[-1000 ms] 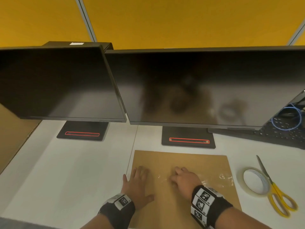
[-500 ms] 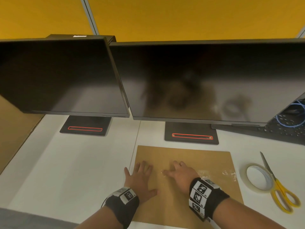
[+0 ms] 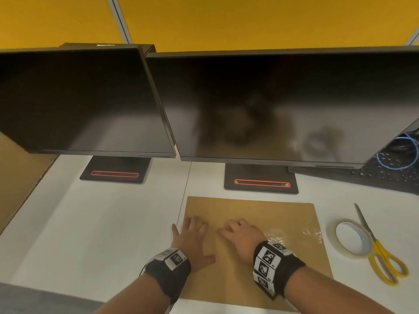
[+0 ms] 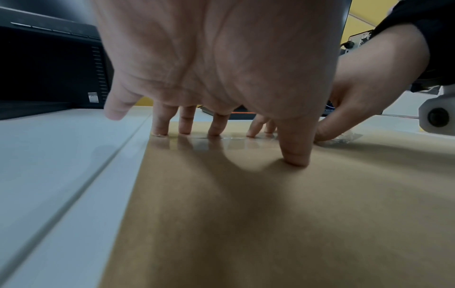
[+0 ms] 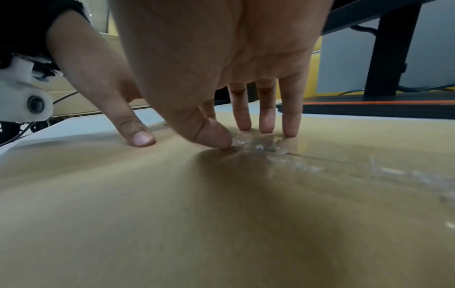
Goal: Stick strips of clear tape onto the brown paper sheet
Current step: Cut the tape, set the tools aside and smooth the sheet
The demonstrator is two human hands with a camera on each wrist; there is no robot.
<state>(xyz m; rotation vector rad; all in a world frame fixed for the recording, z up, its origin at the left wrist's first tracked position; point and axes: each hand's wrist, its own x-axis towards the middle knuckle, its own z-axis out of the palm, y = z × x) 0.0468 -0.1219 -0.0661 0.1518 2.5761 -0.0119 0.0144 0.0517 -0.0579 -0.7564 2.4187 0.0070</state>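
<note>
The brown paper sheet [image 3: 267, 214] lies flat on the white desk in front of the right monitor. A wrinkled strip of clear tape [image 3: 292, 234] runs across it from its right edge toward the middle, also seen as clear tape [image 5: 307, 165] in the right wrist view. My left hand [image 3: 192, 239] lies with fingers spread, pressing the sheet's left part with its fingertips [image 4: 187, 130]. My right hand [image 3: 240, 234] presses straight fingers [image 5: 267, 124] and the thumb down on the tape's left end. A roll of tape [image 3: 351, 240] sits to the right of the sheet.
Yellow-handled scissors [image 3: 381, 252] lie against the roll's right side. Two dark monitors [image 3: 272, 105] on black stands [image 3: 260, 180] overhang the back of the desk. A keyboard and blue cable [image 3: 399, 157] are at the back right. The desk's front edge [image 3: 45, 291] is near my forearms.
My right hand has slid left along the tape strip toward the left hand, uncovering more stuck tape behind it. The left hand has stayed pressed on the sheet. The head view shifted slightly.
</note>
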